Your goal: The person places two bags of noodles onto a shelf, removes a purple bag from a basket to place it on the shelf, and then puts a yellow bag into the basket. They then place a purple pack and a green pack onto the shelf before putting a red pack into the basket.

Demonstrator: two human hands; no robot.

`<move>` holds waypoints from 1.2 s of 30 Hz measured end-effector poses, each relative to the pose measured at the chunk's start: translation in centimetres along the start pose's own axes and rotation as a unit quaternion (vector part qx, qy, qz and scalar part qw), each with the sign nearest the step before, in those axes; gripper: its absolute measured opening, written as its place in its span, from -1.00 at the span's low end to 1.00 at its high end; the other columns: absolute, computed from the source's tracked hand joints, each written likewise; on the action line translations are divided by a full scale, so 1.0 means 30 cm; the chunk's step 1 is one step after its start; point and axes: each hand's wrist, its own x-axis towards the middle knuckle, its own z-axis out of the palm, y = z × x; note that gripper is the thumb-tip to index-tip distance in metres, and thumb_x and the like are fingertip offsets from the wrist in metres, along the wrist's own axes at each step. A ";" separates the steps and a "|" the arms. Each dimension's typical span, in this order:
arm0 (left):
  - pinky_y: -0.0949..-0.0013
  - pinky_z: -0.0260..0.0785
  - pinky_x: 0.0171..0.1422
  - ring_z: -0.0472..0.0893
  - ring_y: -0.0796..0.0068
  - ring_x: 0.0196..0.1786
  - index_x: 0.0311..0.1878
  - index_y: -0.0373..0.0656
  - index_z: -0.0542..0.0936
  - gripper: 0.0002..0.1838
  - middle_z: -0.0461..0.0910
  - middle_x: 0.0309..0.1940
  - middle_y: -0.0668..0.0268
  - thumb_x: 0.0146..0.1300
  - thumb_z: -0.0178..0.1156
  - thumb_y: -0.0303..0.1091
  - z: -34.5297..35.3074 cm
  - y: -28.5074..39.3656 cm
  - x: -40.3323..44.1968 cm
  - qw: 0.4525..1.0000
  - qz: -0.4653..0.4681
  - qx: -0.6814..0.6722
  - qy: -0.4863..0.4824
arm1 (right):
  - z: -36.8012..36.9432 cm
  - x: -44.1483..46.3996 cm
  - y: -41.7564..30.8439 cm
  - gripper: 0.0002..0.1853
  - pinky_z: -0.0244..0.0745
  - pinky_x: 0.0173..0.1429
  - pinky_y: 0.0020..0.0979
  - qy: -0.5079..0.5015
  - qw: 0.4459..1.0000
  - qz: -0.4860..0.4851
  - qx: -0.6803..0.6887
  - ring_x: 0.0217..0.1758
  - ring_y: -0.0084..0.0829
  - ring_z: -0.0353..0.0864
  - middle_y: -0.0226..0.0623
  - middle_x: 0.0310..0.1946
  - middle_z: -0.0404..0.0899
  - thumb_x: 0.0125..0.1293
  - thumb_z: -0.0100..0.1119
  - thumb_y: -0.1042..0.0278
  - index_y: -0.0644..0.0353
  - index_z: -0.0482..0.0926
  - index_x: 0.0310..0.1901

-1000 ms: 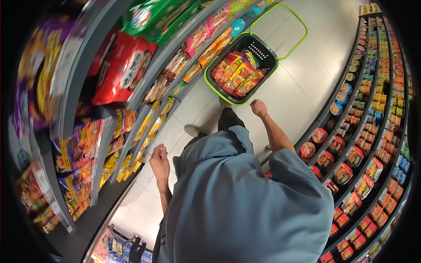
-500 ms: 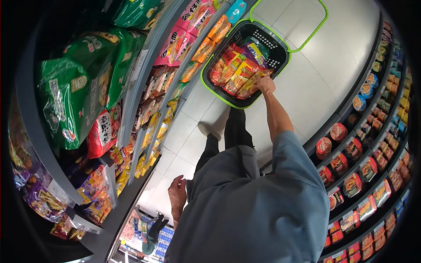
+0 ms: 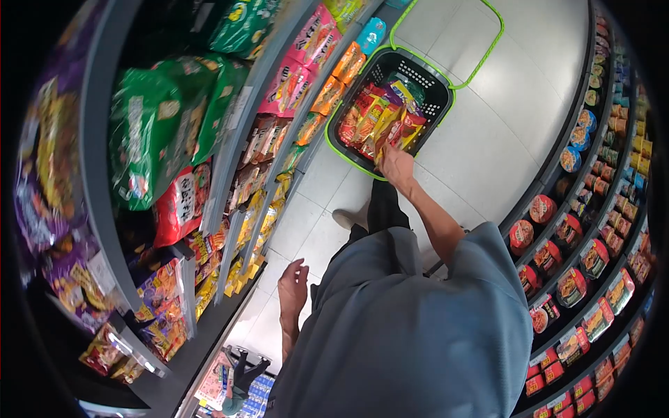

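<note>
- Green packets (image 3: 153, 132) sat shelved at nine o'clock from the basket (image 3: 380, 70).
- The left hand (image 3: 293, 287) hung at seven o'clock, grip released, loosely curled.
- The right hand (image 3: 397, 166) grasped a snack packet (image 3: 392, 134) at the basket's six o'clock end.
- Red bowls (image 3: 542, 207) stood at four o'clock.

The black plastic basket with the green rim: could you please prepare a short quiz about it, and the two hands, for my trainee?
1. True or false: the bare left hand is outside the black plastic basket.
2. Which hand touches the shiny, colourful plastic packets?
3. The thin green looped handle is: A) upright over the packets; B) folded outward beyond the basket; C) snapped off.
Key: 1. True; 2. The bare right hand; 3. B
</note>
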 end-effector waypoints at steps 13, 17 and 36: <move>0.12 0.16 0.45 0.20 -0.04 0.41 0.46 -0.20 0.03 0.02 0.15 0.37 -0.09 0.03 0.44 -0.24 -0.076 -0.105 -0.095 0.954 0.205 -0.068 0.206 | -0.455 -0.569 -0.952 -0.82 0.46 -0.38 -0.05 -0.112 0.914 -0.350 0.172 -0.45 -0.01 0.62 -0.05 -0.59 0.56 0.09 0.14 0.26 0.21 0.51 -0.42; 0.29 0.34 0.26 0.42 0.26 0.25 0.34 -0.22 0.25 -0.24 0.39 0.21 0.07 0.05 0.35 -0.47 -0.132 -0.270 -0.168 0.910 0.217 -0.235 0.265 | -0.463 -0.813 -1.209 -0.83 0.43 -0.40 -0.10 -0.117 0.868 -0.438 0.204 -0.49 -0.04 0.60 -0.10 -0.61 0.54 0.09 0.13 0.27 0.21 0.50 -0.43; 0.36 0.54 0.00 0.65 0.49 -0.11 0.07 -0.32 0.54 -0.56 0.66 -0.09 0.20 0.09 0.39 -0.49 -0.209 -0.516 -0.498 0.639 0.180 -0.717 0.214 | -0.356 -0.834 -1.232 -0.38 0.35 0.23 -0.41 -0.493 0.754 -0.228 0.369 0.14 -0.46 0.45 -0.26 0.09 0.50 0.23 0.31 0.22 0.34 0.34 0.24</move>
